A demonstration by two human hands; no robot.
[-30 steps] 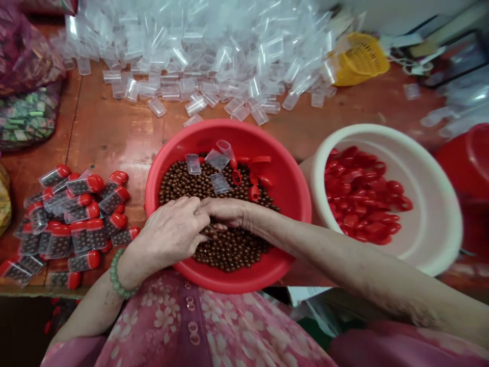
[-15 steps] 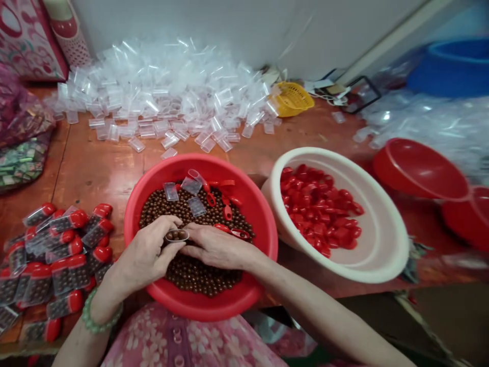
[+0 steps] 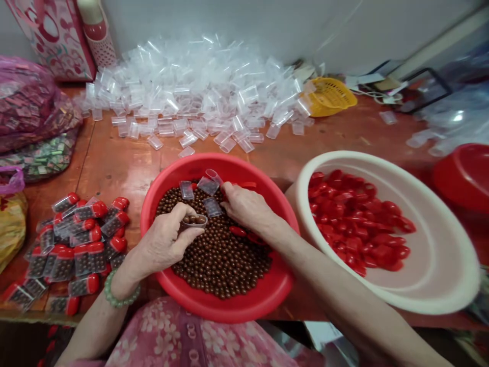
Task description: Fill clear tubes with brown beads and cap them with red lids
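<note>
My left hand is closed around a small clear plastic container, its oval mouth facing up and brown balls visible inside. It is over the left part of a red basin that holds many brown balls. My right hand reaches into the far right of the basin, fingers drawn together; what they grip, if anything, is hidden. Close by its fingertips lie several clear containers on the balls. Red caps show under and beside this hand.
At the right stands a white basin with red caps inside. Filled, red-capped containers are piled at the left. Behind lies a heap of clear containers beside a yellow basket. Plastic bags sit far left.
My right hand has moved from beside the container in my left hand to the far right of the red basin. My left hand still holds the container. The view has swung left.
</note>
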